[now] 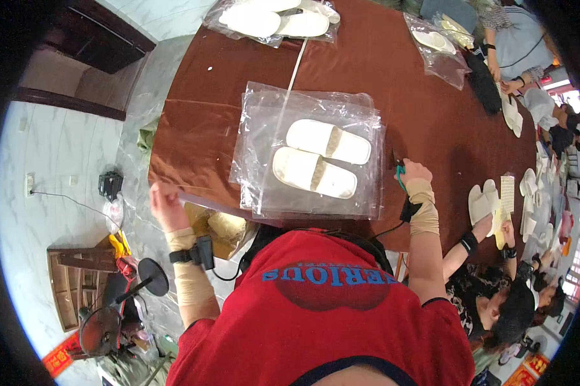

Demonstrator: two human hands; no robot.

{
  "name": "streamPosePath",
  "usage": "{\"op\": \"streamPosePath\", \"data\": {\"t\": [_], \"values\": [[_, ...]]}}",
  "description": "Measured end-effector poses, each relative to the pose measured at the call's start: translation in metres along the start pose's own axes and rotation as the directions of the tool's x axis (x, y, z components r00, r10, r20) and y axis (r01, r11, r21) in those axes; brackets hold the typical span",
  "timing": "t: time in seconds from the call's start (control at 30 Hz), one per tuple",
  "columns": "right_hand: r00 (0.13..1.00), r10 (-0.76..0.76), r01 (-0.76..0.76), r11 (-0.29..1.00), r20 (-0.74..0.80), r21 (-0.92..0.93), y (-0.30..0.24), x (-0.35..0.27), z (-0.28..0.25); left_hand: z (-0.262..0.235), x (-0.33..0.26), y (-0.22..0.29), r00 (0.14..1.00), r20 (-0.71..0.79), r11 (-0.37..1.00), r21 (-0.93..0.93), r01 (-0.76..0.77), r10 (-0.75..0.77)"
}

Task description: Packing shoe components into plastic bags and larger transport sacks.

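Note:
A pair of white slippers (319, 172) with beige bands lies side by side on a stack of clear plastic bags (254, 148) in front of me. To the right of the bags, my right hand (417, 174) is closed around small scissors (401, 175) with a teal handle, their dark tips just above the cloth. My left hand (168, 204) is at the near left edge of the table, fingers pinched together. Beside it a thin pale purplish edge runs along the table rim; whether the fingers hold it is unclear.
More bagged white slippers (258, 19) lie at the far left of the brown-covered table (203, 138), another bagged pair (433, 40) at the far right. On my right a co-worker's hands (483, 226) hold slippers. An open cardboard box (203, 219) sits below the table edge; a fan (100, 329) stands lower left.

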State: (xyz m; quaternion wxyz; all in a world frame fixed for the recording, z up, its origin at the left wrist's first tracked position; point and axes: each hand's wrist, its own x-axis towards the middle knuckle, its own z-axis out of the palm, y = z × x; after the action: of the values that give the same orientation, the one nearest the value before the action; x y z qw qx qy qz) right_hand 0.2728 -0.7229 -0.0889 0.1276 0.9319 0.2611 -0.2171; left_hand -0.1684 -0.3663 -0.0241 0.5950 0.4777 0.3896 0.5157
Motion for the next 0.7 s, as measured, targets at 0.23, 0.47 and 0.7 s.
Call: {"op": "streamPosePath", "data": {"t": [0.23, 0.47, 0.7], "values": [[0.976, -0.163, 0.195, 0.948, -0.142, 0.253, 0.015, 0.005, 0.008, -0.197, 0.006, -0.009, 0.972, -0.236, 0.477, 0.855, 0.205, 0.006], [0.923, 0.072, 0.079, 0.926, -0.378, 0.368, 0.024, -0.050, -0.001, -0.115, -0.010, -0.021, 0.928, 0.137, 0.298, 0.954, -0.029, -0.348], [0.919, -0.250, 0.386, 0.724, -0.303, 0.572, 0.045, -0.143, 0.016, 0.078, -0.045, -0.018, 0.106, 0.710, 0.696, 0.704, -0.144, -0.696]]}}
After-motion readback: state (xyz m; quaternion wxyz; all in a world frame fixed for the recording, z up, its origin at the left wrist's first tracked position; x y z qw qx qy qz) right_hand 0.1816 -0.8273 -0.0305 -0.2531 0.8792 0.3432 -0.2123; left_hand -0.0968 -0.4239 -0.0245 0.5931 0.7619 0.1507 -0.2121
